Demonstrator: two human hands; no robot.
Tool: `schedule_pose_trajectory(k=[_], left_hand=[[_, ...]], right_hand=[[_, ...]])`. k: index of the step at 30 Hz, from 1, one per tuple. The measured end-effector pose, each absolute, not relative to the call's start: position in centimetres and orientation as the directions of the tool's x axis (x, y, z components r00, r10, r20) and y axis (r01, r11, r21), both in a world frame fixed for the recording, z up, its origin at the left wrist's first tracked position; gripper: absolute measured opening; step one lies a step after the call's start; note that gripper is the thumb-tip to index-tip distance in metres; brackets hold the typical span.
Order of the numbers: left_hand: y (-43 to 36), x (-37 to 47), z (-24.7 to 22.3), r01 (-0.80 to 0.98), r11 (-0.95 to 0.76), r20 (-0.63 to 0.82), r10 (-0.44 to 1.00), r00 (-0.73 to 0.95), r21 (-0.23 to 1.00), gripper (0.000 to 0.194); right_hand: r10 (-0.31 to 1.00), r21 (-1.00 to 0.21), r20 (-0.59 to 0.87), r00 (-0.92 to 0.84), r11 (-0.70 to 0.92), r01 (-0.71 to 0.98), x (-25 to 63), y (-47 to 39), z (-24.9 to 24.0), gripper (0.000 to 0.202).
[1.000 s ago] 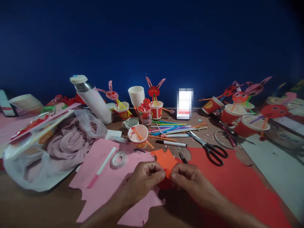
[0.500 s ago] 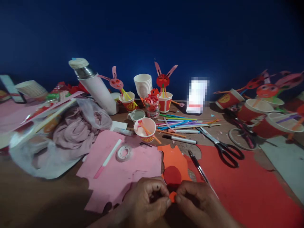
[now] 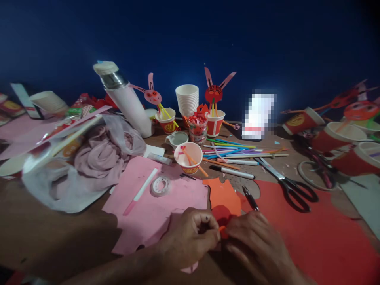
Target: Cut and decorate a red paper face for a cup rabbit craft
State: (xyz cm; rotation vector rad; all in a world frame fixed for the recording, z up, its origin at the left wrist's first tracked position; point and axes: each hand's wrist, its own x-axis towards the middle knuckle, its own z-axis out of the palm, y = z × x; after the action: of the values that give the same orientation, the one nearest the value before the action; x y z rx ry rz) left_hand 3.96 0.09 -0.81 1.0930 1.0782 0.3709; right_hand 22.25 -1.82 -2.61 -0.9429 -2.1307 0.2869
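Low in the middle, my left hand point(image 3: 196, 229) pinches a small orange paper piece point(image 3: 223, 232) between thumb and bent forefinger. My right hand point(image 3: 257, 237) closes on the piece's other side, its knuckles turned up and its fingertips partly hidden. Just beyond the hands, a red paper circle point(image 3: 220, 213) lies on cut orange paper point(image 3: 224, 194). A pen point(image 3: 249, 198) points away from behind my right hand. Pink paper point(image 3: 136, 225) with cut edges spreads to the left, and a large red sheet point(image 3: 311, 225) to the right.
Black-handled scissors point(image 3: 292, 190) lie open on the right. A marker point(image 3: 233, 172), colourful straws point(image 3: 234, 150), a paper cup point(image 3: 189, 157) and a tape roll point(image 3: 160, 185) are near. Behind stand a flask point(image 3: 130, 107), stacked cups point(image 3: 187, 101) and rabbit-faced cup figures point(image 3: 214, 122). A plastic bag point(image 3: 68, 194) sits left.
The view has shifted, so most things appear farther right. My right hand has rolled over, with its fingers now covering more of the orange piece. My left hand keeps its pinch.
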Motion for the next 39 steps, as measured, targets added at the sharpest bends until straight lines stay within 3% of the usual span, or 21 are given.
schedule_pose_trajectory(k=[6, 10, 12, 14, 16, 19, 24, 28, 34, 39], left_hand=[[0.1, 4.1, -1.8, 0.314, 0.448, -0.547, 0.713, 0.439, 0.837, 0.007], [0.3, 4.0, -1.4, 0.416, 0.344, -0.521, 0.72, 0.458, 0.842, 0.013], [0.2, 3.7, -1.1, 0.482, 0.14, -0.386, 0.799, 0.461, 0.865, 0.017], [-0.2, 3.2, -1.1, 0.519, -0.192, -0.118, 0.855, 0.505, 0.833, 0.019], [-0.8, 2.6, -1.6, 0.52, -0.487, 0.13, 0.805, 0.579, 0.702, 0.019], [-1.9, 1.9, -2.9, 0.541, -0.672, 0.27, 0.719, 0.641, 0.506, 0.019], [-2.6, 2.0, -3.7, 0.606, -0.706, 0.217, 0.698, 0.682, 0.367, 0.027], [-2.5, 2.2, -3.0, 0.657, -0.677, 0.151, 0.725, 0.672, 0.331, 0.029], [-2.2, 2.2, -2.8, 0.631, -0.705, 0.088, 0.686, 0.722, 0.324, 0.031], [-2.3, 2.2, -2.8, 0.655, -0.695, 0.079, 0.701, 0.708, 0.295, 0.032]], right_hand=[[0.662, -0.439, 0.623, -0.416, 0.737, 0.514, 21.7, -1.8, -3.1, 0.008], [0.681, -0.438, 0.613, -0.401, 0.714, 0.546, 22.0, -1.7, -3.5, 0.01], [0.73, -0.481, 0.575, -0.37, 0.667, 0.569, 22.2, -1.5, -3.6, 0.011], [0.783, -0.523, 0.535, -0.317, 0.602, 0.603, 22.4, -1.4, -3.8, 0.009], [0.816, -0.536, 0.5, -0.29, 0.555, 0.636, 22.4, -1.2, -3.9, 0.007], [0.821, -0.489, 0.477, -0.315, 0.545, 0.681, 22.1, -1.1, -4.1, 0.006], [0.787, -0.39, 0.493, -0.371, 0.581, 0.714, 21.4, -1.1, -4.3, 0.015], [0.777, -0.312, 0.469, -0.421, 0.591, 0.743, 21.2, -1.1, -4.9, 0.008], [0.83, -0.329, 0.386, -0.402, 0.531, 0.781, 20.8, -0.9, -5.0, 0.013], [0.803, -0.309, 0.472, -0.365, 0.538, 0.784, 21.1, -0.5, -3.6, 0.025]])
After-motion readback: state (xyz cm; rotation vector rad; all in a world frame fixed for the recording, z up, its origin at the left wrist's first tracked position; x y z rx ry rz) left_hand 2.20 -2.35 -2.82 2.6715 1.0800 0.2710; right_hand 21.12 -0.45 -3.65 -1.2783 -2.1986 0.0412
